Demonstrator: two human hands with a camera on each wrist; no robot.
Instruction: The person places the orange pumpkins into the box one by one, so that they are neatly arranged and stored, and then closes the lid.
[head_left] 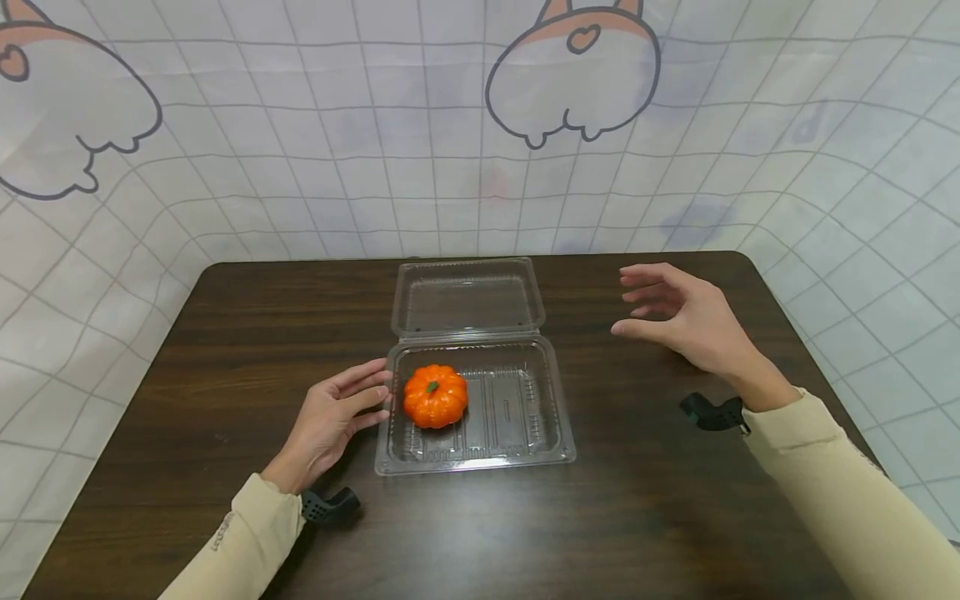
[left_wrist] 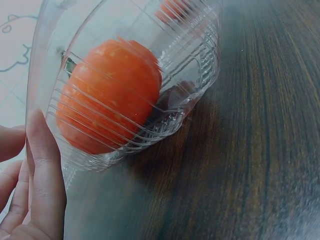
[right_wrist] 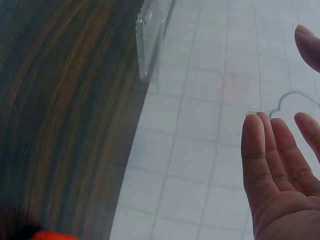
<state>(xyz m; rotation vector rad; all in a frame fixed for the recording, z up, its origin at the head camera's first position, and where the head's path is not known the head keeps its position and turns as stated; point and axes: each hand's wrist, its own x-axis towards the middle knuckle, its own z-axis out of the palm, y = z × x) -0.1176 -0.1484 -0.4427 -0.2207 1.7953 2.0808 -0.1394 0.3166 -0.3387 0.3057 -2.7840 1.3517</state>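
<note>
A clear plastic clamshell container (head_left: 517, 417) lies on the table with its lid (head_left: 468, 298) folded back, away from me. In the left part of its base sits a small orange pumpkin (head_left: 435, 397) with a green stem. My left hand (head_left: 330, 421) is at the container's left rim; in the left wrist view its thumb and index finger (left_wrist: 44, 155) pinch that rim, beside the pumpkin (left_wrist: 110, 95). My right hand (head_left: 693, 321) is held up to the right of the container, holding nothing, thumb and fingers spread apart.
The dark wood table (head_left: 637, 500) ends at a back edge close behind the lid. A white grid-patterned cloth (head_left: 450, 167) with cartoon animal prints surrounds it at the back and sides. Black straps (head_left: 712, 412) sit at both wrists.
</note>
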